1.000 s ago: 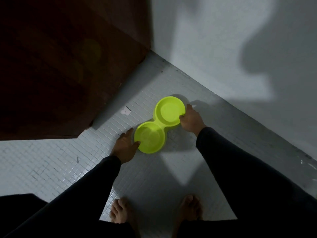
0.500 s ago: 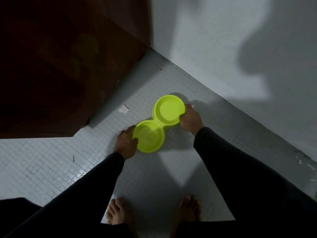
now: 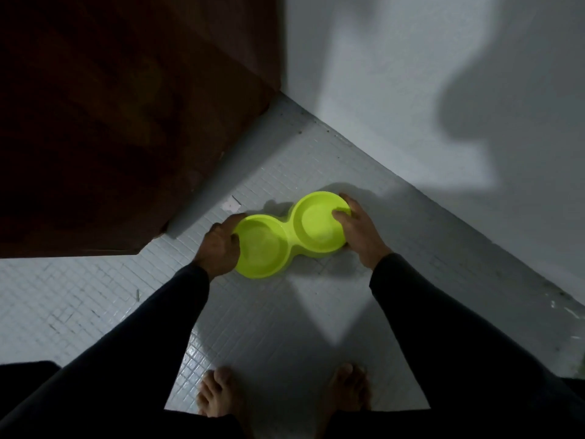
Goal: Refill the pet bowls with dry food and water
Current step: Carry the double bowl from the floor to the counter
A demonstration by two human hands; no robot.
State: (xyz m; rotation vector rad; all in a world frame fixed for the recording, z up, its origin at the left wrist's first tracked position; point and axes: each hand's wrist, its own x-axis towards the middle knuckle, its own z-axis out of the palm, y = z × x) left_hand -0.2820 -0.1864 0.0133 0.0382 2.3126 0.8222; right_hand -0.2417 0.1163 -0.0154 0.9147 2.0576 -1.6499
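Gripping the lime double pet bowl point(image 3: 286, 236) at mid-frame on the tiled floor point(image 3: 285, 312): left hand point(image 3: 220, 245) curled round the nearer dish's rim, right hand point(image 3: 359, 232) clasping the farther dish, thumb hooked inside. Both dishes empty.

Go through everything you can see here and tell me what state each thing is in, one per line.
Double pet bowl: upright, held at both ends; no food visible in either basin, water cannot be told.
Left hand: grips the rim of the nearer basin.
Right hand: grips the rim of the farther basin, thumb inside.
Wooden door: whether open or closed cannot be told.
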